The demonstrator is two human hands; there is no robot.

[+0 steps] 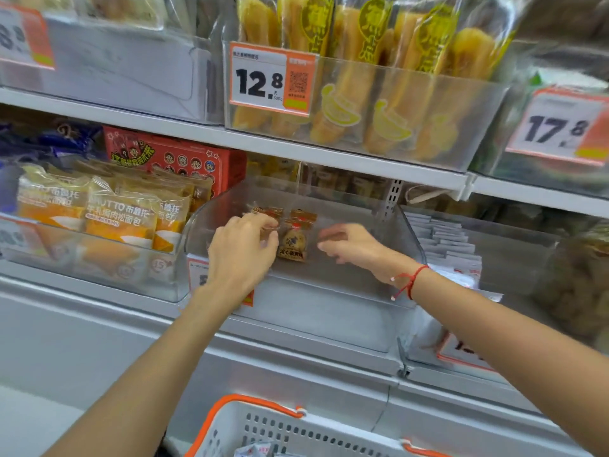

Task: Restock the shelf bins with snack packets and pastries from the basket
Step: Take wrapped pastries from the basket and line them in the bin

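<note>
A clear shelf bin (329,291) on the middle shelf holds a few small brown pastry packets (292,240) with orange tops, standing upright near its left side. My left hand (242,249) reaches into the bin and its fingers touch the leftmost packets; whether it grips one is hidden. My right hand (346,244), with a red string on the wrist, hovers just right of the packets with fingers loosely curled and blurred. The white basket (263,430) with orange handles sits at the bottom, a white packet (253,450) showing inside it.
A bin of orange bread packets (115,212) stands to the left, with a red box (184,156) behind. A bin of white sachets (441,239) is on the right. Above, a bin of yellow pastry sticks (362,77) carries a 12.8 price tag (272,80).
</note>
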